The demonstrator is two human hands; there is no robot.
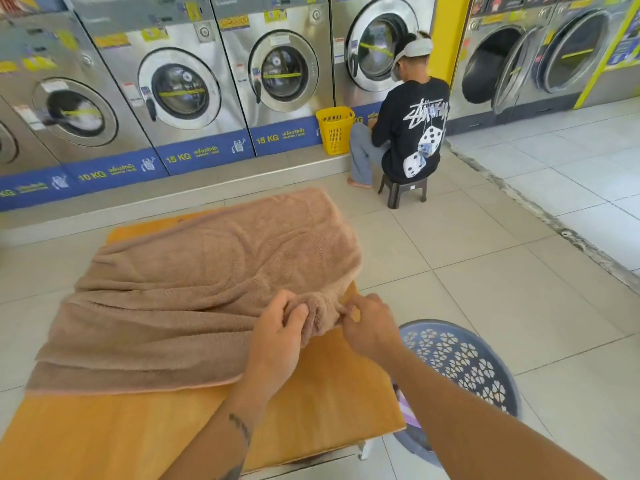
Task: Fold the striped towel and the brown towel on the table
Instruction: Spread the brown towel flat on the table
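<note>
Near the desk's right edge, the left hand and right hand each pinch the bunched corner of the brown towel, which lies rumpled across the desk's far half. Folding seems barely begun. The next move likely calls for pulling that corner taut and carrying it across. No striped towel shows.

orange table, brown towel spread across

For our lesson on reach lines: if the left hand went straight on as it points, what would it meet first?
Likely the bunched fold of the fluffy brown towel that the left hand pinches.
</note>
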